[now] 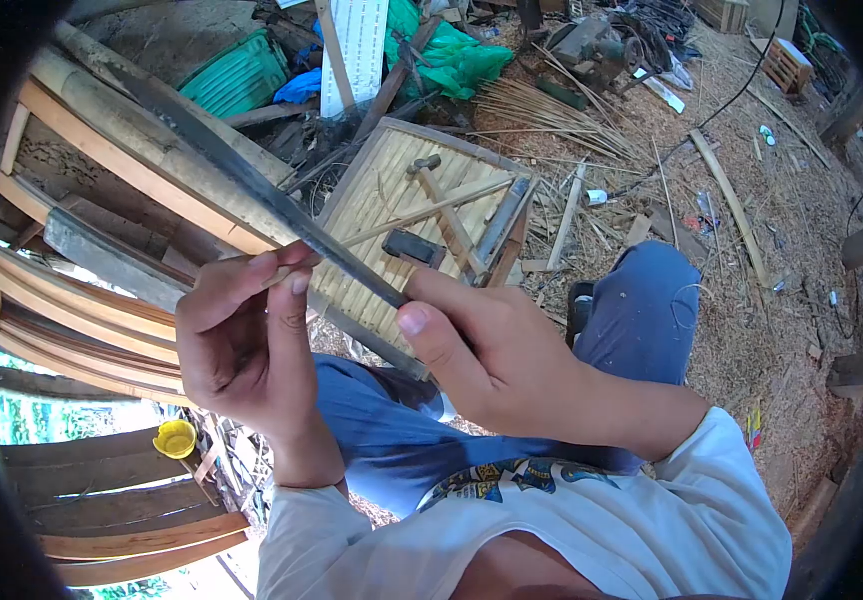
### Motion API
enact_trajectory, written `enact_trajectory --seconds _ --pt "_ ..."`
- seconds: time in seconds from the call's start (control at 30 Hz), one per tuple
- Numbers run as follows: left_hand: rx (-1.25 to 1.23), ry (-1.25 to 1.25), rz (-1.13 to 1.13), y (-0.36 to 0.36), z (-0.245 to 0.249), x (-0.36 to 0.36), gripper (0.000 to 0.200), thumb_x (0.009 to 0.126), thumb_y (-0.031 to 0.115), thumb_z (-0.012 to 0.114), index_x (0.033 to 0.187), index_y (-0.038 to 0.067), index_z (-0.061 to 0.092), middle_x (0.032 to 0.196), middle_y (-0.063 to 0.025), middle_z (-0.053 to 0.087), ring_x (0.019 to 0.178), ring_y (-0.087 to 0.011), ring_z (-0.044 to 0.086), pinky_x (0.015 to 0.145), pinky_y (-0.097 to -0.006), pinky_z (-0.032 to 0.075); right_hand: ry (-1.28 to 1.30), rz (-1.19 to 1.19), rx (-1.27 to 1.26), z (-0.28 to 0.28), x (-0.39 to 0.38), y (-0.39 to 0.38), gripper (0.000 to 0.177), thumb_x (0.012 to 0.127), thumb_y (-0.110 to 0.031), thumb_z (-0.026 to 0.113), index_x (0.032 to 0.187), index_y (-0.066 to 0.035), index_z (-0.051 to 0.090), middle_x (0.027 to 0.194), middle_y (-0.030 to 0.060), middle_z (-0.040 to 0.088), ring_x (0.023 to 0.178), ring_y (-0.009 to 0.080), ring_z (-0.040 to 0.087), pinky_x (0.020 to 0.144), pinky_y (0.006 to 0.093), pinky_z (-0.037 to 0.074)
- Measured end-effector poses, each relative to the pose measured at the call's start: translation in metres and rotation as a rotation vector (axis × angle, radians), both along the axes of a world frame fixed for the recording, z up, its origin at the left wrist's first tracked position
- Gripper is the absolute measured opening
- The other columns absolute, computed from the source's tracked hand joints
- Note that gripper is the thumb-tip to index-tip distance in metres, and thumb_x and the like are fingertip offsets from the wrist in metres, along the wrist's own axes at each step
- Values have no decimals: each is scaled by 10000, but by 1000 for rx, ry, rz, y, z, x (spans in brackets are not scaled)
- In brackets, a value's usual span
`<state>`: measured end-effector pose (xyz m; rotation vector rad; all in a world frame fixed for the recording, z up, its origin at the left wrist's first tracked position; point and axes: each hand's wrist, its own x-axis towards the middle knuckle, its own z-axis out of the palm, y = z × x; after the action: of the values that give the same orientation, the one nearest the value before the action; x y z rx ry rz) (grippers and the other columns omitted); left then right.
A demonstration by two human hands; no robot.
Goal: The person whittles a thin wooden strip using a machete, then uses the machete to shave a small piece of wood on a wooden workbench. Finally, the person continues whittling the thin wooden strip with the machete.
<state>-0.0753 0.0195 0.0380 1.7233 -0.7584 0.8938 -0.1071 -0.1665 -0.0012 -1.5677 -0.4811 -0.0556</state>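
My right hand grips the near end of a long dark metal blade, thumb laid along it. The blade slants away to the upper left. Close beside it, my left hand pinches a thin bamboo strip between thumb and fingertips. That strip passes behind the blade and stretches out over a low slatted bamboo table. On the tabletop lie a hammer, a dark block and a narrow grey metal-faced piece.
Curved wooden frames stand along the left, above a yellow container. Green plastic sheeting and a bundle of thin sticks lie at the back. Shavings cover the ground on the right, with a long bamboo slat.
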Motion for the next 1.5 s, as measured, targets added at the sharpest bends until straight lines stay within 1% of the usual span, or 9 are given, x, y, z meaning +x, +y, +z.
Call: enact_trajectory --seconds 0.6,0.7,0.83,1.0,1.1,1.2,1.3,1.4,1.5 --pt "-62 116 152 12 7 13 170 927 -112 685 1051 -44 590 1025 -151 697 975 -208 742 853 -277 609 120 -139 -190 -14 21 3 419 1081 -342 490 853 -5 587 634 225 581 638 454 614 585 519 444" --pt "-76 119 149 11 6 11 178 929 -110 685 1067 -45 594 1025 -148 698 978 -203 741 851 -272 606 78 -148 -189 -13 15 7 376 1097 -349 487 980 -34 657 565 83 475 497 200 503 511 380 394" --pt "-59 82 152 13 2 6 177 929 -107 687 1071 -50 598 1018 -150 703 983 -198 736 856 -274 597 -109 -127 -94 1 1 15 381 1093 -317 488 856 -25 544 573 99 480 497 230 507 512 385 410" --pt "-64 174 163 22 5 11 152 948 -93 669 1073 -55 592 1027 -152 697 986 -202 733 864 -287 596 118 -165 -218 -21 32 15 391 1090 -343 487 943 -17 644 583 126 506 533 266 532 547 385 420" --pt "-76 145 186 23 5 13 154 946 -98 669 1073 -59 590 1041 -157 692 990 -215 735 871 -296 600 123 -177 -291 -8 25 14 415 1072 -374 501 887 -19 607 663 226 610 685 456 637 617 525 480" --pt "-39 94 130 24 0 11 157 944 -105 666 1074 -62 590 1052 -164 688 996 -224 735 875 -301 600 -64 -194 -263 -8 14 20 394 1088 -355 491 939 -23 643 589 129 516 530 262 543 542 397 421" --pt "-25 105 79 23 1 8 159 943 -109 665 1075 -62 590 1052 -167 687 1006 -232 734 877 -304 601 28 -160 -296 -9 20 15 376 1081 -352 505 938 -26 626 590 130 520 524 267 553 539 403 425" --pt "-20 141 89 28 3 8 150 946 -112 657 1073 -65 592 1059 -170 685 1021 -238 733 870 -303 604 113 -220 -350 -13 36 13 386 1054 -372 533 917 -32 654 696 222 645 654 445 654 611 528 503" --pt "-39 121 102 26 -1 10 149 952 -110 646 1082 -66 588 1048 -179 690 1021 -245 731 880 -324 612 163 -196 -397 5 26 9 405 1049 -389 539 943 -32 700 720 214 667 673 433 670 626 515 513"
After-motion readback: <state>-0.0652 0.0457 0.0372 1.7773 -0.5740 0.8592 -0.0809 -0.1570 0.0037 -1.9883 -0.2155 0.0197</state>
